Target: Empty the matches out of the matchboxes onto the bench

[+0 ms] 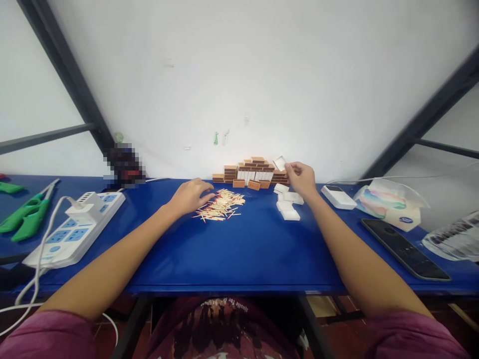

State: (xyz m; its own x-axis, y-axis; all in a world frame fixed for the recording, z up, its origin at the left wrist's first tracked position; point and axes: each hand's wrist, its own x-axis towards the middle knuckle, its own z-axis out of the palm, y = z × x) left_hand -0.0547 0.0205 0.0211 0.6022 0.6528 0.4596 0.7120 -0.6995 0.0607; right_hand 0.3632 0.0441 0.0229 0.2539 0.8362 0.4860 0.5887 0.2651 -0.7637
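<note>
My right hand (301, 178) pinches a small white matchbox tray (279, 163) by its edge, raised in front of the wall. Below it, several more white trays (288, 210) lie loosely on the blue table. My left hand (192, 194) rests at the left edge of a loose pile of matches (224, 203), thumb and fingers apart; no match shows clearly between them. Behind the pile, brown matchbox sleeves (229, 173) are stacked in steps against the wall. White pieces (255, 175) stand upright among them, and several sleeves (254, 185) lean in front.
On the left are a white power strip (75, 232) with cables and green-handled lighters (32, 214). At the right lie a white device (339, 197), a tissue pack (392, 202), a dark phone (404, 248) and a clear plastic bottle (454, 239). The blue table (232, 259) meets the wall.
</note>
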